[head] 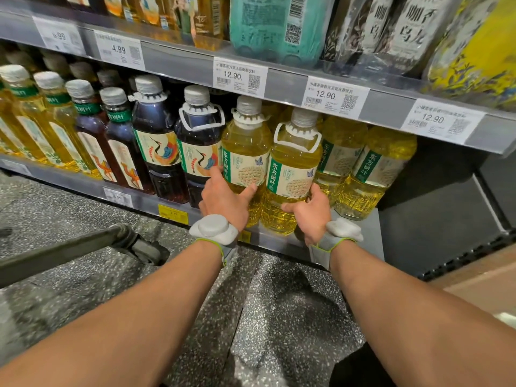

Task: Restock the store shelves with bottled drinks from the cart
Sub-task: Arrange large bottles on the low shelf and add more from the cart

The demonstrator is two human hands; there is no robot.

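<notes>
Location type: retail shop, drinks aisle.

Identifying features:
- Tiered metal shelves (374, 236) have front rails carrying printed price tags (240, 79) marked 12.90 and 4.99, with barcodes and QR codes.
- Stock is faced in rows of identical product. There are large yellow bottles (290, 174), large dark bottles (156, 141) beside them, and smaller bottles (55, 121) to the left.
- Wrapped multipacks (273, 23) occupy the upper shelf.
- A cart (69, 250) frame stands on the speckled floor (279, 317) near the shelving.
</notes>
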